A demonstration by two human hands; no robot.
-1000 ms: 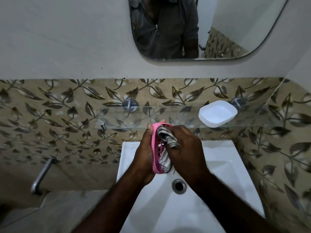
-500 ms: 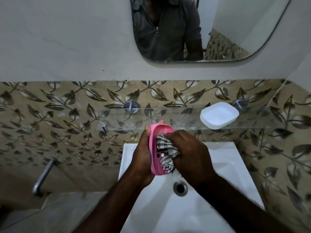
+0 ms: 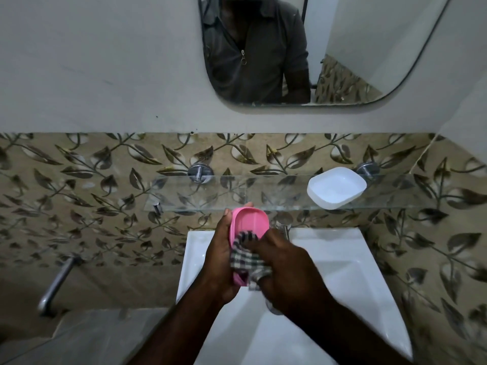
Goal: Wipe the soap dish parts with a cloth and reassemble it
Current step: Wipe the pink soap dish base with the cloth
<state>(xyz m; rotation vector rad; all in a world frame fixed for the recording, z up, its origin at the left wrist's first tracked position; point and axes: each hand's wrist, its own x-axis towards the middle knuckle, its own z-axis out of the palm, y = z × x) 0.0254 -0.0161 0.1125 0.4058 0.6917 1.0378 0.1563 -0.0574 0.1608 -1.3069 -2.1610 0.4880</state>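
Left hand holds pink tray; right hand presses cloth inside.

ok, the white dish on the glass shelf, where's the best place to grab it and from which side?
Take the white dish by its near rim, coming from the front and slightly above: thumb inside, fingers on the outer wall. It sits open side up on the glass shelf, the tiled wall and a metal bracket close behind it, so the back is likely awkward to reach.

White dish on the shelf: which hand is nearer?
Right. The right hand, pressing the cloth into the pink tray, lies below-left of the white dish; the left hand, gripping that tray, is farther left.
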